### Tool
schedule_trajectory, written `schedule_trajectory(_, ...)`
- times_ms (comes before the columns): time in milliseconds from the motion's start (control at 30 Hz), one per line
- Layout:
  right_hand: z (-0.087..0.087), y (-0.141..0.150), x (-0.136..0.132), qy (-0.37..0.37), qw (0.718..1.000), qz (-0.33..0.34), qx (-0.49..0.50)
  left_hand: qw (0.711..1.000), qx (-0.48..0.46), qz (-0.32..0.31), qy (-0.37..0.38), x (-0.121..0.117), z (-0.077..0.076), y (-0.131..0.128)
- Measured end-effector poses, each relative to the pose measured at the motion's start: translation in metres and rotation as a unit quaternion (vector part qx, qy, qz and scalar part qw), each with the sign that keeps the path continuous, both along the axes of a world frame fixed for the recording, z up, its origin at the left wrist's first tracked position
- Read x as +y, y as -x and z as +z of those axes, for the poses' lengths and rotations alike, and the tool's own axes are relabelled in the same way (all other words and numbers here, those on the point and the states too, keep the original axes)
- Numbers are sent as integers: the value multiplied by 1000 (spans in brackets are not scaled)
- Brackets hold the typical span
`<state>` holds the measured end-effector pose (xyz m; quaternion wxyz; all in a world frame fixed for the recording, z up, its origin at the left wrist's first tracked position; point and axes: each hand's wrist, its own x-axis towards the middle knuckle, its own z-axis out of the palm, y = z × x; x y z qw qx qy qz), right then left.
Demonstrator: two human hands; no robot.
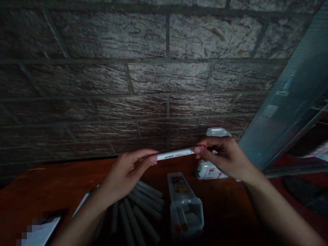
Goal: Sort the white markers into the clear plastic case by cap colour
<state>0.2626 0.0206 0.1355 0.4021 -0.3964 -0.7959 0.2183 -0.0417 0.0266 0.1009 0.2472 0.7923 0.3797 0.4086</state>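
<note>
A white marker with dark print and red at its right end is held level above the table. My left hand pinches its left end between thumb and fingers. At the other end, my right hand grips the red part with thumb and forefinger. Below my left hand, several loose markers lie fanned out on the wood. An open clear plastic case stands beside them, with a few markers inside and its labelled lid folded back.
Behind my right hand stands another clear case packed with markers. The brown wooden table meets a stone-block wall. A flat pale-screened device lies at the lower left. A glass panel slants along the right.
</note>
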Motion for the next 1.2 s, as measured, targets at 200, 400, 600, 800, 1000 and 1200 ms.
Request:
schedule_trajectory(200,-4,-1,2,55,997,13,59,1000,-14,1,17,-5,-8,-4)
schedule_trajectory(400,-5,-2,-5,78,990,45,108,997,-68,18,39,-20,-27,-14)
schedule_trajectory(600,-19,-3,-35,51,991,7,121,995,-82,45,-26,-41,-46,-25)
schedule_trajectory(800,-56,-5,-62,7,979,-11,205,978,-110,80,-155,-57,-56,-31)
schedule_trajectory(1000,-81,-2,-66,6,967,18,253,976,-137,66,-154,-66,-77,-30)
schedule_trajectory(1200,-88,-2,-73,-1,969,24,244,973,-152,65,-161,-68,-89,-30)
